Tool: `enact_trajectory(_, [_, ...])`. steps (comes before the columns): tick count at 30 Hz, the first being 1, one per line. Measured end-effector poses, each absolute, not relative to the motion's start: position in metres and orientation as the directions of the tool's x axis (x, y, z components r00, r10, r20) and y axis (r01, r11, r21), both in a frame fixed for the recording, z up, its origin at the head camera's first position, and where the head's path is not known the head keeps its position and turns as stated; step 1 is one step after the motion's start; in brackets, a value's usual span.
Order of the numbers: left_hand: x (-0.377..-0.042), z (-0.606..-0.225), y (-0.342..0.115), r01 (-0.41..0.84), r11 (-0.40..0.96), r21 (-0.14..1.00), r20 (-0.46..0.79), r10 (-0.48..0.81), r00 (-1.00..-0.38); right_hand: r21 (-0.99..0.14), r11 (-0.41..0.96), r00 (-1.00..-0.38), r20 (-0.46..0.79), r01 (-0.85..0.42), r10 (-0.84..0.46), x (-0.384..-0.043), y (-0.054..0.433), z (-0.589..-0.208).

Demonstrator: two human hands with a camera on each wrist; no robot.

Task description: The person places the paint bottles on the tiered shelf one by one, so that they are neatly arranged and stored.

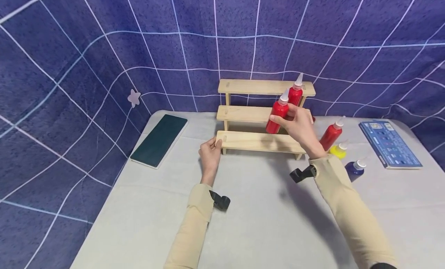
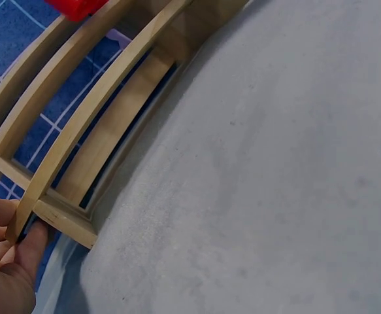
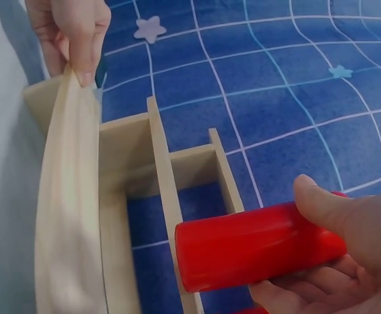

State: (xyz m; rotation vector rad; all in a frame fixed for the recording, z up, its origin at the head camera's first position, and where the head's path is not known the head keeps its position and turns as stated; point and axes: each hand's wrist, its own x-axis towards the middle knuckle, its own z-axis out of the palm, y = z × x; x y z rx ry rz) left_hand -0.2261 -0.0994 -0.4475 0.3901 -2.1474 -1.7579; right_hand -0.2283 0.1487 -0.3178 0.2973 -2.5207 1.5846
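A three-step wooden shelf rack [image 1: 257, 141] stands at the back of the table. My left hand [image 1: 210, 155] grips the left end of its lowest step, thumb on top in the head view and fingertips at the board's end in the left wrist view. My right hand [image 1: 301, 129] holds a red squeeze bottle [image 1: 277, 116] with a white pointed cap, slightly tilted, in front of the middle step. Thumb and fingers wrap its body [image 3: 249, 252] in the right wrist view. Another red bottle [image 1: 295, 94] stands behind it on the rack; its base is hidden.
Right of the rack are a third red bottle [image 1: 331, 136], a yellow bottle [image 1: 338, 151] and a dark blue bottle [image 1: 354, 170], partly behind the right arm. A blue box [image 1: 390, 143] lies far right, a dark green book-like slab [image 1: 160, 139] left. A blue curtain [image 1: 243, 26] hangs behind.
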Motion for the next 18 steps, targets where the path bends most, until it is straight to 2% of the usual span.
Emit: enact_trajectory(18, [-0.225,-0.447,-0.1,-0.012,0.197,0.98,0.072,-0.414,-0.907,-0.88,0.442,-0.983,0.18,-0.173,-0.025,-0.267,0.124,-0.31])
